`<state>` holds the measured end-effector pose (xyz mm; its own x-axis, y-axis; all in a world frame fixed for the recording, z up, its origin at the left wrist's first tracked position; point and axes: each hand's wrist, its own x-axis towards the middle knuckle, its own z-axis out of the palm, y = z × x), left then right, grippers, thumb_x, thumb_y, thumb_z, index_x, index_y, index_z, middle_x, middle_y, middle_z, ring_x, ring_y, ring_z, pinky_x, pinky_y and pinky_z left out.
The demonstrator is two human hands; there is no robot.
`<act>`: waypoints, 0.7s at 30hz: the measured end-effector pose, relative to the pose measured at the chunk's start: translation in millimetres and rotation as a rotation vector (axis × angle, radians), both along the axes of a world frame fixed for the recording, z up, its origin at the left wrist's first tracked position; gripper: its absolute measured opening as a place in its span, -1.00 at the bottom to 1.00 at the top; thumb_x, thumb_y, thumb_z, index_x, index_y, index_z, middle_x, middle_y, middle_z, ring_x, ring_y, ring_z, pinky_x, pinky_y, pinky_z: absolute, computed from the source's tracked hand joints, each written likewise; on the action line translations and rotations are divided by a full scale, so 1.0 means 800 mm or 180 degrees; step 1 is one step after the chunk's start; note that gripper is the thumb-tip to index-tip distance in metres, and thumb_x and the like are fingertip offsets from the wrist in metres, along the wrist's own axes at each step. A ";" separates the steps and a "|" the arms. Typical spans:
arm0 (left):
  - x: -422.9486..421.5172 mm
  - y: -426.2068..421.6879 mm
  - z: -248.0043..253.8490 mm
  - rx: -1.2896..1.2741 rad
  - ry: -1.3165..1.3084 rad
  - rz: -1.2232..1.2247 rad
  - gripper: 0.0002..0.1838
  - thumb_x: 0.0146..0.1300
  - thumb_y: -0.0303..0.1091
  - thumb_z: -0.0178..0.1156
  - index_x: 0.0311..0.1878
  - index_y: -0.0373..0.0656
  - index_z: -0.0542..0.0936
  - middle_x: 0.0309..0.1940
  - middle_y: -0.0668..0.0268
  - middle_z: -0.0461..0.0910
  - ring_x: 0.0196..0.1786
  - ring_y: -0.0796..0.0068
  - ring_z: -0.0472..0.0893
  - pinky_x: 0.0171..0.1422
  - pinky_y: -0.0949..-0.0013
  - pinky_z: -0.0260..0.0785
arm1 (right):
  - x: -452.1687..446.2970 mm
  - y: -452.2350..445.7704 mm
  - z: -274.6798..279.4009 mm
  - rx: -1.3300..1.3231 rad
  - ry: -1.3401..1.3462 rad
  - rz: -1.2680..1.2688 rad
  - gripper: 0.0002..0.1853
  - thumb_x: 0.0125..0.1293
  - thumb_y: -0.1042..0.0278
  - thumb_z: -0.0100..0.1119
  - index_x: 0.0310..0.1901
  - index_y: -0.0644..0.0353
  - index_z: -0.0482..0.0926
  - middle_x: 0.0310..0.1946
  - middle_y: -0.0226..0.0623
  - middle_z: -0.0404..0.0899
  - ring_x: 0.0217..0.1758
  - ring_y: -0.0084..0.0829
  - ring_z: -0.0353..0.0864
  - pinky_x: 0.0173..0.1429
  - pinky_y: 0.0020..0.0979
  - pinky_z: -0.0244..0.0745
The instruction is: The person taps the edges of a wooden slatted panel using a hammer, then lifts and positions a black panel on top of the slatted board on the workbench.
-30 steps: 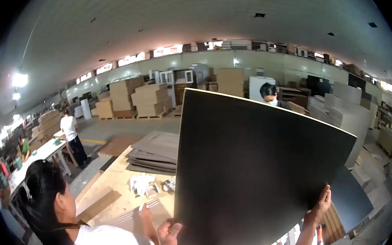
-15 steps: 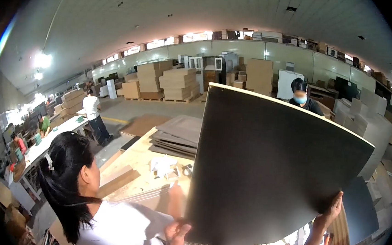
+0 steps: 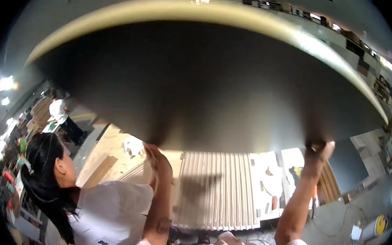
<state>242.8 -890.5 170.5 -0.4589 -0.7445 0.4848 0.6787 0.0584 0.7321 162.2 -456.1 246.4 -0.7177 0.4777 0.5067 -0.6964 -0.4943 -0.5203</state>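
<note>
A large black panel [image 3: 199,86] with a pale edge spans most of the view, raised and tilted close to the camera. My left hand [image 3: 157,158] grips its lower edge left of centre, the fingers partly behind the board. Farther right, my right hand [image 3: 321,151] is closed on the same panel near its lower right edge. Below the board lies a row of light ribbed strips [image 3: 218,189], with a shadow across part of it.
A co-worker in a white shirt [image 3: 110,212] stands close at my left. Past them is a wooden worktable [image 3: 93,153] with boards on it. At right are a dark panel [image 3: 351,162], cables on the floor and a yellow-topped container [image 3: 375,227].
The panel has risen and tipped toward me, now covering much of the room. My left hand has moved up and left along its edge; my right hand has also gone higher.
</note>
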 end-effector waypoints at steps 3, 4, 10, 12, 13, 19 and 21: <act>-0.039 0.008 0.068 0.0224 0.0677 -0.0922 -0.36 0.46 0.02 -0.11 0.41 -0.23 0.13 0.37 0.30 0.20 0.37 0.45 0.19 0.46 0.41 -0.06 | -0.073 0.039 -0.053 -0.0457 0.0515 0.2052 -0.67 0.33 0.09 0.09 -0.13 0.23 0.52 -0.22 -0.25 0.52 -0.19 -0.40 0.52 -0.07 -0.42 0.46; -0.046 0.008 0.080 0.0239 0.0563 -0.1158 -0.37 0.47 0.01 -0.11 0.41 -0.23 0.14 0.36 0.30 0.21 0.36 0.45 0.19 0.46 0.41 -0.05 | -0.075 0.044 -0.051 -0.0923 0.0218 0.2377 -0.69 0.32 0.15 0.11 -0.13 0.26 0.51 -0.20 -0.26 0.50 -0.23 -0.43 0.51 -0.10 -0.44 0.45; -0.052 -0.020 0.066 -0.0032 -0.0299 -0.1991 -0.41 0.47 -0.04 -0.11 0.38 -0.26 0.19 0.33 0.29 0.27 0.33 0.45 0.25 0.43 0.40 0.01 | -0.014 -0.035 -0.031 -0.0079 -0.0790 0.1025 -0.57 0.22 0.16 0.24 -0.04 0.38 0.51 -0.14 -0.17 0.54 -0.22 -0.37 0.57 -0.06 -0.43 0.46; -0.044 -0.041 0.058 -0.0110 -0.0562 -0.2134 -0.43 0.47 -0.05 -0.11 0.37 -0.26 0.21 0.31 0.29 0.29 0.32 0.45 0.26 0.42 0.40 0.03 | -0.002 -0.035 -0.031 0.0401 -0.1135 0.1259 -0.52 0.20 0.11 0.26 -0.03 0.40 0.53 -0.18 -0.14 0.59 -0.23 -0.35 0.60 -0.05 -0.43 0.47; -0.045 -0.052 0.055 -0.0151 -0.0681 -0.2198 -0.44 0.47 -0.06 -0.11 0.36 -0.27 0.22 0.31 0.28 0.30 0.32 0.45 0.27 0.41 0.40 0.04 | 0.004 -0.030 -0.027 0.0615 -0.1290 0.1337 -0.49 0.19 0.08 0.26 -0.03 0.42 0.54 -0.19 -0.13 0.62 -0.23 -0.35 0.62 -0.05 -0.42 0.48; -0.049 -0.100 0.037 -0.0369 -0.1325 -0.2551 -0.48 0.48 -0.11 -0.10 0.33 -0.29 0.28 0.27 0.27 0.35 0.29 0.44 0.32 0.38 0.39 0.10 | 0.038 -0.015 -0.006 0.0758 -0.2011 0.1422 -0.72 0.19 0.18 0.28 -0.26 0.27 0.66 -0.45 -0.29 0.65 -0.52 -0.55 0.58 -0.41 -0.53 0.45; -0.053 -0.110 0.033 -0.0427 -0.1474 -0.2641 -0.49 0.48 -0.13 -0.10 0.32 -0.30 0.29 0.26 0.27 0.37 0.28 0.44 0.34 0.37 0.39 0.12 | 0.012 -0.008 -0.024 0.0711 -0.1613 0.1514 -0.64 0.22 0.17 0.21 -0.18 0.37 0.64 -0.30 -0.22 0.67 -0.30 -0.43 0.65 -0.10 -0.50 0.50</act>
